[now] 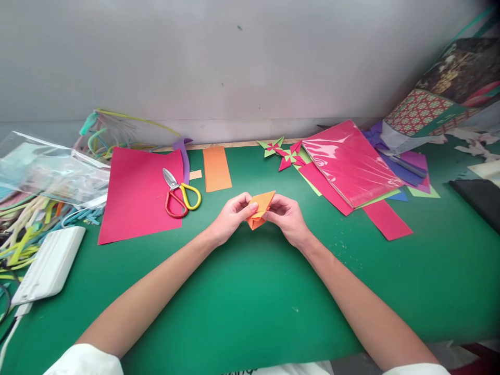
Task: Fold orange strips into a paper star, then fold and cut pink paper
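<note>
A folded piece of orange paper is held above the green table, pointed at its upper right and with layered folds along its lower side. My left hand pinches its left side, thumb on top. At the right side, my right hand grips the paper's edge between thumb and fingers. Beyond my left hand lies a flat orange paper strip. Scissors with one red and one yellow handle rest, blades parted, on a large red sheet to the left.
Red-and-green folded paper stars lie at the back beside a plastic-wrapped pack of red paper. A red strip is nearer. Colourful pipe cleaners and a white power bank occupy the left. A black object sits far right.
</note>
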{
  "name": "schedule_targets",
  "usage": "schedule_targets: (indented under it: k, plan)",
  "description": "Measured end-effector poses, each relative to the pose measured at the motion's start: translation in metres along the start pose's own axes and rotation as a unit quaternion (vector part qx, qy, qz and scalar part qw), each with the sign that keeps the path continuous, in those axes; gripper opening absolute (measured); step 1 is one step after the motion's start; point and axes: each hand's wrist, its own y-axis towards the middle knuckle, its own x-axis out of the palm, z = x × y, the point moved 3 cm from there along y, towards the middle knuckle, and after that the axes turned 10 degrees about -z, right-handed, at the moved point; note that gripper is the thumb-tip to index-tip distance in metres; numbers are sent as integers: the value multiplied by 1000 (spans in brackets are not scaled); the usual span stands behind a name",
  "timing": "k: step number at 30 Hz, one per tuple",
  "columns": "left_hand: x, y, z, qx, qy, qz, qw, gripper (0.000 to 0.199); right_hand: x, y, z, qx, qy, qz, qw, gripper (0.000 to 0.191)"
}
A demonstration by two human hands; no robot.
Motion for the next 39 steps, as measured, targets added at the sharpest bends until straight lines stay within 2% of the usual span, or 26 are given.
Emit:
schedule_targets:
  k: [4,9,13,15,21,26,32,39]
  plan:
    - [7,1,-4,-9,-33,33,999,38,-3,1,-1,-16,-10,-2,1000,23]
    - [7,2,-5,-14,-19,56,998,38,-3,1,-5,-45,-50,11,998,18]
    - [5,3,-8,-11,-6,61,998,40,-1,0,-7,-32,-41,66,996,32]
    - [4,3,-8,-2,-5,65,998,42,1,0,-5,-23,-28,75,997,37]
    - [-1,3,-2,31,17,82,996,42,9,1,7,61,32,0,998,37]
    - [1,2,-2,47,17,96,994,40,6,0,8,35,17,26,999,30]
    - [2,1,-4,50,9,110,993,40,10,0,8,52,44,-18,998,32]
    - [6,1,-6,40,10,120,992,39,10,-1,11,45,43,-3,998,28]
